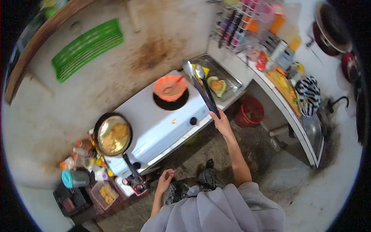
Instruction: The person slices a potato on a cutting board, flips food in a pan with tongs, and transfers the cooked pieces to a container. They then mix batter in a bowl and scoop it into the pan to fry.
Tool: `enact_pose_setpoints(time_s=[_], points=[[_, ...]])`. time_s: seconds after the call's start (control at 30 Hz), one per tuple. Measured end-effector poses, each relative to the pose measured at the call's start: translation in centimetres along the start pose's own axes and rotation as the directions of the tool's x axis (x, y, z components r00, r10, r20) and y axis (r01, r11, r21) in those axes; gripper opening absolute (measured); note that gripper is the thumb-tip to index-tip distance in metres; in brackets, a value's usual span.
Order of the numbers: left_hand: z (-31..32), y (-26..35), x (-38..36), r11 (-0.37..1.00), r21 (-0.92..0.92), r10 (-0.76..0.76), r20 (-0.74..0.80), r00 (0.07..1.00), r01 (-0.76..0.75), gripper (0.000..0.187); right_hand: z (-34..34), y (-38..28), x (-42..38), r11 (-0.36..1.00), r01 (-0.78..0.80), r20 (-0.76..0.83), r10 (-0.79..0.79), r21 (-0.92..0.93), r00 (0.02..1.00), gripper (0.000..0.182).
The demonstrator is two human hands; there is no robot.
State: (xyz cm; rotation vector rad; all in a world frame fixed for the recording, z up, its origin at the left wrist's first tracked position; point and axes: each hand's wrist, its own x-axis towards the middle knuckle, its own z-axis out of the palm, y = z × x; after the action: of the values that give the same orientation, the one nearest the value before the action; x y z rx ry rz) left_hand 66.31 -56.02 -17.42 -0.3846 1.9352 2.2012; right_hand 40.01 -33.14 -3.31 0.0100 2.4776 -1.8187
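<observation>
My right hand [221,123] is closed around the black handles of a pair of tongs [208,99]. Their two metal tips stand apart beside an orange bowl [167,86] with a reddish spoon in it, on the right burner of a white stove [150,121]. Low beside my body, near the stove's front edge, my left hand [166,180] holds nothing, its fingers loosely bent and apart. On the left burner a frying pan [101,144] contains oil and browned food pieces [120,131]; its handle points toward me. Behind the tongs, a leaf-shaped green dish [221,92] bears a golden piece of food.
The dish sits on a metal tray [234,79] in the corner. A counter with a cutting board [281,87] and striped cloth [308,94] runs along the right. Below stands a red bucket [251,110]. Bottles and a plastic food container [103,193] crowd the left.
</observation>
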Motion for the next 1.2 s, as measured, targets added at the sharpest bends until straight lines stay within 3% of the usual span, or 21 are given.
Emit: enact_pose_setpoints(time_s=[0.03, 0.07, 0.13, 0.17, 0.27, 0.4, 0.53, 0.57, 0.6, 0.63, 0.67, 0.7, 0.73, 0.77, 0.8, 0.87, 0.93, 0.97, 1.03, 1.13, 1.2], points=[[1.3, 0.6, 1.3, 0.999, -0.039, -0.015, 0.004, 1.000, 0.015, 0.028, -2.4, 1.2, 0.8, 0.996, -0.084, -0.019, 0.083, -0.029, 0.996, 0.061], [2.6, 1.2, 2.5, 0.999, -0.026, -0.018, 0.031, 0.999, 0.019, 0.028, -4.5, 3.5, 1.7, 0.995, -0.093, -0.047, 0.092, -0.022, 0.995, 0.061], [5.5, 2.4, 5.2, 0.997, 0.083, -0.011, 0.043, 0.999, 0.008, 0.028, -8.1, 6.9, 3.1, 0.974, -0.054, -0.190, 0.011, -0.220, 0.982, 0.074], [7.0, 2.6, 6.4, 0.997, 0.082, -0.004, 0.060, 0.998, -0.001, 0.028, -10.1, 7.7, 3.4, 0.961, -0.112, -0.176, 0.067, -0.255, 0.982, 0.082], [11.6, 2.9, 9.9, 0.989, 0.145, -0.008, 0.130, 0.991, -0.011, 0.026, -12.7, 12.4, 5.4, 0.911, -0.181, -0.274, 0.079, -0.370, 0.958, 0.082], [18.4, 2.7, 14.0, 0.992, 0.121, 0.007, 0.245, 0.969, -0.037, 0.026, -15.2, 15.4, 10.0, 0.924, -0.164, -0.154, 0.116, -0.344, 0.981, 0.085], [22.8, 5.3, 17.3, 0.985, 0.166, -0.016, 0.379, 0.925, -0.051, 0.026, -15.2, 17.9, 15.5, 0.926, -0.232, -0.227, 0.168, -0.298, 0.959, 0.076], [23.2, 5.4, 18.9, 0.996, 0.080, 0.006, 0.441, 0.897, -0.046, 0.026, -14.4, 22.1, 17.9, 0.946, -0.136, -0.258, 0.059, -0.293, 0.964, 0.065], [23.5, 5.8, 20.3, 0.999, -0.008, 0.033, 0.498, 0.866, -0.033, 0.025, -15.1, 21.6, 18.3, 0.946, -0.136, -0.244, 0.063, -0.293, 0.968, 0.065], [23.7, 7.0, 22.2, 0.999, 0.010, 0.033, 0.500, 0.866, -0.044, 0.023, -16.2, 19.6, 18.3, 0.961, -0.276, -0.034, 0.276, 0.014, 0.961, 0.070], [23.6, 8.3, 24.6, 0.998, 0.026, 0.034, 0.502, 0.864, -0.054, 0.022, -16.9, 17.4, 18.0, 0.846, -0.456, 0.226, 0.404, 0.276, 0.886, 0.076], [23.5, 9.2, 27.3, 0.991, 0.047, 0.082, 0.503, 0.861, -0.122, 0.020, -17.2, 15.8, 17.5, 0.768, -0.472, 0.263, 0.393, 0.434, 0.881, 0.063], [23.3, 9.4, 30.4, 0.980, 0.064, 0.132, 0.505, 0.853, -0.190, 0.018, -17.3, 15.5, 17.6, 0.767, -0.484, 0.272, 0.402, 0.421, 0.874, 0.063], [23.2, 8.2, 34.2, 0.960, 0.158, 0.152, 0.396, 0.905, -0.230, 0.018, -17.5, 15.4, 17.9, 0.701, -0.503, 0.321, 0.388, 0.505, 0.864, 0.057], [23.3, 8.9, 36.9, 0.860, 0.365, 0.279, 0.251, 0.927, -0.357, 0.022, -17.6, 15.4, 18.0, 0.625, -0.521, 0.365, 0.372, 0.581, 0.853, 0.050], [23.5, 10.0, 42.4, 0.816, 0.526, 0.178, 0.164, 0.970, -0.238, 0.028, -17.7, 14.5, 18.1, 0.600, -0.534, 0.380, 0.375, 0.595, 0.845, 0.049], [22.9, 7.1, 48.0, 0.554, 0.770, 0.348, 0.131, 0.928, -0.316, 0.029, -18.1, 13.4, 18.4, 0.595, -0.536, 0.390, 0.367, 0.599, 0.844, 0.051], [23.7, 8.0, 48.8, 0.570, 0.757, 0.356, 0.121, 0.927, -0.318, 0.029, -18.2, 13.3, 18.6, 0.590, -0.538, 0.400, 0.359, 0.602, 0.843, 0.051], [24.8, 10.2, 49.3, 0.421, 0.906, 0.005, -0.054, 0.999, 0.047, 0.033, -18.4, 13.3, 19.3, 0.587, -0.547, 0.414, 0.359, 0.597, 0.837, 0.052], [25.6, 10.4, 50.1, 0.338, 0.933, -0.017, -0.127, 0.992, 0.126, 0.033, -18.2, 13.5, 19.1, 0.551, -0.536, 0.414, 0.341, 0.640, 0.844, 0.054], [25.9, 10.5, 50.4, 0.358, 0.921, -0.022, -0.154, 0.988, 0.152, 0.032, -18.2, 13.3, 19.3, 0.502, -0.494, 0.374, 0.327, 0.710, 0.868, 0.054]])
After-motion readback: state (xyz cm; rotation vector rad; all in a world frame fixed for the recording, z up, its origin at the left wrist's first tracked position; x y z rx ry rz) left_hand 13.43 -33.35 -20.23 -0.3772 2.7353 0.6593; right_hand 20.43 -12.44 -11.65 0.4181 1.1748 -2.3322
